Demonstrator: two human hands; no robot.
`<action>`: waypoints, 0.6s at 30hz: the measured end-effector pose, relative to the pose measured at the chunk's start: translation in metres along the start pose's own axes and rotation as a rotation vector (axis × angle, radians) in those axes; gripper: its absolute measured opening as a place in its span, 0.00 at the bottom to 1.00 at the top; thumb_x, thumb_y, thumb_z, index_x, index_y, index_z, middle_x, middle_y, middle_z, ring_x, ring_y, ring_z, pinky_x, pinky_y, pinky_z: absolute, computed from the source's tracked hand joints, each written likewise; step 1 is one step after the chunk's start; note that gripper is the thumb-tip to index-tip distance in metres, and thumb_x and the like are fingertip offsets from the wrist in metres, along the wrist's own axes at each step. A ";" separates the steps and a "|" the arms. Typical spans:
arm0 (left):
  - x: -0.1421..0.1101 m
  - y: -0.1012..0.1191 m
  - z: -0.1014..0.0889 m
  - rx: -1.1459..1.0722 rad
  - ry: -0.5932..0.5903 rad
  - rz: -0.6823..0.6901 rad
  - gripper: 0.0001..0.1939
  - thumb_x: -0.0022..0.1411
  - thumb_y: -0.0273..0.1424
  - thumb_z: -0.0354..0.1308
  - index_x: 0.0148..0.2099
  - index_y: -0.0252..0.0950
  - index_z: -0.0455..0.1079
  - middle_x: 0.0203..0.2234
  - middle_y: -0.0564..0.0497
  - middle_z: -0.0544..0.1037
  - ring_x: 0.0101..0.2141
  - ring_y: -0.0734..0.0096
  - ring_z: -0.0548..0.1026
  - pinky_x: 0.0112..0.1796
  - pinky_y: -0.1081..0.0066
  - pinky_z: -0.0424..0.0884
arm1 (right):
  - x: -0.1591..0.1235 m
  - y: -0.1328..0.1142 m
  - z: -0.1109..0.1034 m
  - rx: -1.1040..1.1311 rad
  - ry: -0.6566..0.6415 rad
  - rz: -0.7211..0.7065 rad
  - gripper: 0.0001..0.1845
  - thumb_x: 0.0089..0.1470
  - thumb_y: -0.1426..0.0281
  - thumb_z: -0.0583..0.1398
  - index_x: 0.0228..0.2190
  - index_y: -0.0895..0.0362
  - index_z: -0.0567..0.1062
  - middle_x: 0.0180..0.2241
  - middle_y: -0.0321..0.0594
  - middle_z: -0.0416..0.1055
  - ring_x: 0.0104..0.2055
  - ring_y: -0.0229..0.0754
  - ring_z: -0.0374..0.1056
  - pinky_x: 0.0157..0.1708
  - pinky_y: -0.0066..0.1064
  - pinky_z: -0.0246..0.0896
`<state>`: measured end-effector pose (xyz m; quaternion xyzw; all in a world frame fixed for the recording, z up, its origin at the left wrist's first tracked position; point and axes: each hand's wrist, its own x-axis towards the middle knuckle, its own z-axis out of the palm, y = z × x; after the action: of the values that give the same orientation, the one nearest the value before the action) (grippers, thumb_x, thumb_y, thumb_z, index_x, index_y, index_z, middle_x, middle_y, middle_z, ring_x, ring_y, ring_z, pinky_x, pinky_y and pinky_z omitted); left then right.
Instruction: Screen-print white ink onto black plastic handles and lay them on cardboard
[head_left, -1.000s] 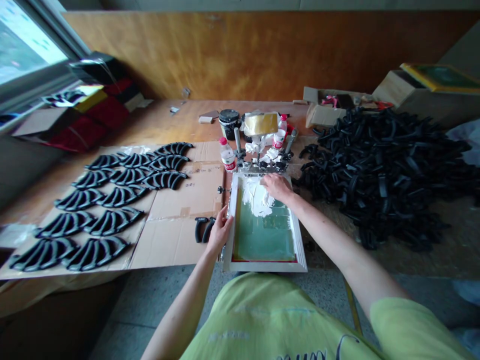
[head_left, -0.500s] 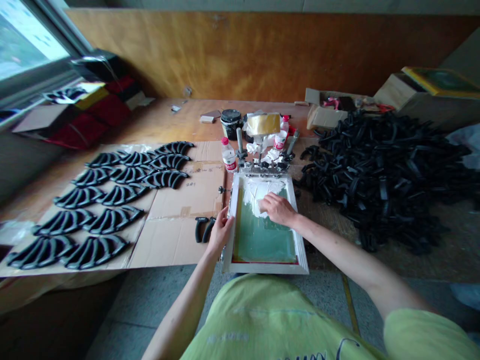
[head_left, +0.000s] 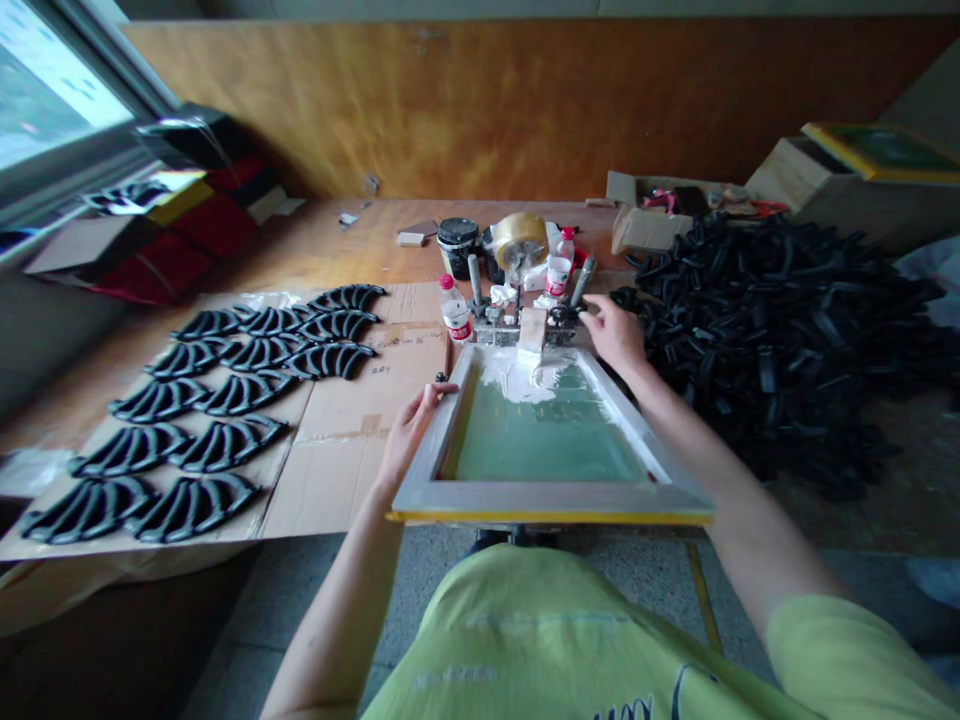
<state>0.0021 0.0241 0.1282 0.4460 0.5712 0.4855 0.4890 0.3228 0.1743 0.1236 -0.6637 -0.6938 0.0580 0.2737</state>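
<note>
A silk-screen frame (head_left: 551,497) sits in front of me with its near edge raised. White ink (head_left: 525,378) is smeared over the far part of its green mesh (head_left: 544,440). My left hand (head_left: 407,432) is closed at the frame's left edge, beside a small black knob; its grip is partly hidden. A squeegee (head_left: 533,328) with a pale handle leans at the frame's far end, in the ink, by the metal hinge clamp. My right hand (head_left: 616,335) is off the squeegee, right of the clamp, its thumb and forefinger apart with nothing visible between them.
Rows of black curved handles (head_left: 191,505) lie on cardboard (head_left: 337,470) at the left. A big heap of black parts (head_left: 757,340) fills the right. Behind the frame stand a bottle (head_left: 455,310), a black tub (head_left: 457,247) and a tape roll (head_left: 519,238).
The screen frame's near edge has tilted up. My right hand has left the squeegee at the far end and moved right and away from me. My left hand has shifted slightly left.
</note>
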 end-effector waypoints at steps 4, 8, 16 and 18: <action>0.033 0.027 0.012 -0.235 0.033 0.159 0.24 0.61 0.51 0.54 0.46 0.36 0.72 0.36 0.48 0.78 0.34 0.70 0.75 0.32 0.73 0.71 | -0.037 0.041 0.016 0.018 -0.095 0.194 0.12 0.58 0.68 0.57 0.41 0.57 0.77 0.33 0.43 0.77 0.37 0.47 0.73 0.40 0.35 0.64; 0.041 0.013 0.025 -0.303 0.168 0.103 0.24 0.60 0.51 0.54 0.49 0.37 0.69 0.32 0.50 0.77 0.31 0.73 0.75 0.28 0.75 0.71 | -0.089 0.034 0.058 0.108 -0.321 -0.075 0.13 0.52 0.67 0.64 0.40 0.57 0.76 0.38 0.43 0.76 0.41 0.46 0.71 0.43 0.36 0.63; -0.042 -0.072 0.083 -0.278 -0.242 -0.530 0.32 0.55 0.55 0.59 0.52 0.36 0.66 0.44 0.41 0.78 0.38 0.63 0.78 0.31 0.68 0.75 | -0.160 -0.045 0.064 0.206 -0.194 -0.376 0.03 0.54 0.71 0.64 0.34 0.55 0.76 0.35 0.42 0.73 0.43 0.47 0.66 0.47 0.39 0.61; -0.045 -0.083 0.077 -0.299 -0.155 -0.533 0.30 0.54 0.55 0.59 0.47 0.35 0.67 0.39 0.43 0.79 0.35 0.65 0.78 0.31 0.68 0.75 | -0.175 -0.055 0.065 0.249 -0.269 -0.541 0.04 0.56 0.72 0.63 0.35 0.54 0.77 0.35 0.41 0.74 0.43 0.45 0.66 0.47 0.37 0.62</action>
<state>0.0807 -0.0223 0.0476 0.2392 0.5513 0.3832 0.7014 0.2392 0.0202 0.0404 -0.4030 -0.8625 0.1546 0.2643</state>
